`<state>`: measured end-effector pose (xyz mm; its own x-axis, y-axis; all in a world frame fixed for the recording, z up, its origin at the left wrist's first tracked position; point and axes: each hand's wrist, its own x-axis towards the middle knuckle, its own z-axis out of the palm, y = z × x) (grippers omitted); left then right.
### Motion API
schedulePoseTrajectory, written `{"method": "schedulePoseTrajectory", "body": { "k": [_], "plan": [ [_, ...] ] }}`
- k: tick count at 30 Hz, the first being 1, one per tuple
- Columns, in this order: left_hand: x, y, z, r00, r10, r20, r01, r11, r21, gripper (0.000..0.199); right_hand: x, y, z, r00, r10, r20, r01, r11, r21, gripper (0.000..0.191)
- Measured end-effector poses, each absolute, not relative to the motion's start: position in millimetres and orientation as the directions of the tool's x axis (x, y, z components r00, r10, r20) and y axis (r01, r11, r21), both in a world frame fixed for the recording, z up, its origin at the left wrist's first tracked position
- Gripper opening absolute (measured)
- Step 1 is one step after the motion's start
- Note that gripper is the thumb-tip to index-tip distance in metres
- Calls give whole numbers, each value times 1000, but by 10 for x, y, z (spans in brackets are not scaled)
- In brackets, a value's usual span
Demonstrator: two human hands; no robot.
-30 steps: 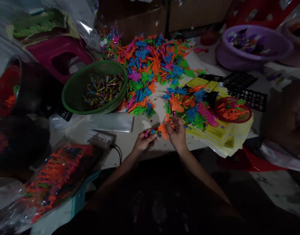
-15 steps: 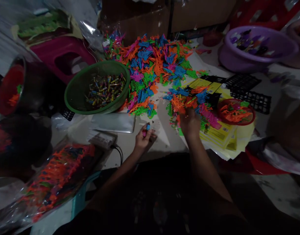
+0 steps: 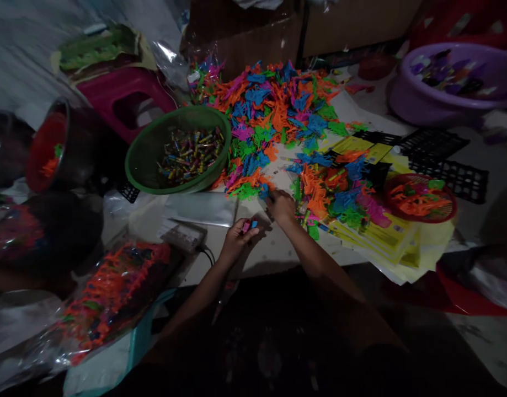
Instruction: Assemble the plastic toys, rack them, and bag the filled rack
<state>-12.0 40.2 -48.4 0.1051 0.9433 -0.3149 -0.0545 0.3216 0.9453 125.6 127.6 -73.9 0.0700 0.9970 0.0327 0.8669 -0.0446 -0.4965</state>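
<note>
My left hand point(image 3: 234, 238) pinches small pink and blue pieces point(image 3: 246, 226). At the near edge of the colourful pile point(image 3: 278, 113), a blue piece point(image 3: 263, 191) lies far-left of my right hand point(image 3: 283, 207), the nearer one; its long axis, or whether I grip it, I cannot tell.

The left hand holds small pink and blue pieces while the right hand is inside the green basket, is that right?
Not quite: the right hand is not in the green basket. The head view shows it at the near edge of the colourful plastic heap. The left hand does hold small pink and blue pieces.
</note>
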Motion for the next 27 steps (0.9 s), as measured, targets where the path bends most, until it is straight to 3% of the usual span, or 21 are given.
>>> {"method": "schedulePoseTrajectory", "body": {
  "k": [5,10,13,17,19,27],
  "plan": [
    [-74,384,-524,143,924,-355,-116,372,921,33,1806,805,-566,107,978,181,665,65,-744,22],
    [129,448,-517,126,954,-270,-131,286,949,37,2152,513,-271,-9,998,60,336,59,-940,22],
    [231,443,-471,221,943,-247,-148,283,948,37,2074,498,-209,-56,998,8,205,19,-979,21],
    [331,349,-426,303,917,-258,-220,331,918,40,1706,459,-320,242,970,-4,-56,10,-998,31],
    [355,303,-412,276,923,-267,-242,336,910,41,1548,402,-386,290,956,-40,-143,2,-990,28],
    [365,277,-321,174,945,-276,-167,304,938,51,1625,346,-276,355,935,16,-79,47,-996,24]
  ]
}}
